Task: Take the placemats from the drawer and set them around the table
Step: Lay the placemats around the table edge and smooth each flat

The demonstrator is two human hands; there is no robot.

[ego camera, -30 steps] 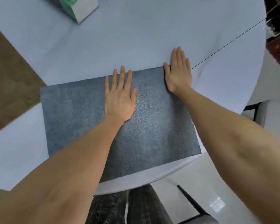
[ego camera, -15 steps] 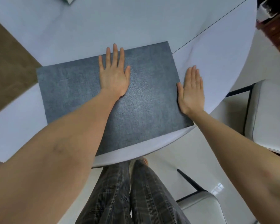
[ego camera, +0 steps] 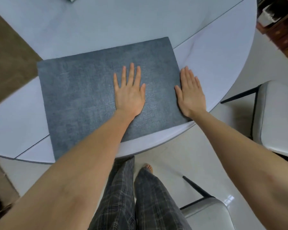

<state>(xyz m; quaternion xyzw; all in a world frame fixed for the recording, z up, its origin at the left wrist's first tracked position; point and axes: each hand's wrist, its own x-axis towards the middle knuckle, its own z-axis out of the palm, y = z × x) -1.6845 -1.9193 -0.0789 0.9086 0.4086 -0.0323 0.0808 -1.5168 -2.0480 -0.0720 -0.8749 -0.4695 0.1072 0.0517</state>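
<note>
At the table's [ego camera: 223, 52] 6 o'clock edge: one placemat [ego camera: 90, 97] laid.
Left hand [ego camera: 129, 95] lies flat and released on it; right hand [ego camera: 190, 95], fingers extended, grasping nothing, rests along its 3 o'clock edge. No other placemats or drawer visible; remaining settings judged outstanding.

no readable text, no labels, no brands, no numbers, no signs on anything in view

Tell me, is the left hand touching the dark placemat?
Touching. The head view shows the left hand lying flat, palm down with fingers spread, on the grey placemat, with no gap beneath it.
</note>
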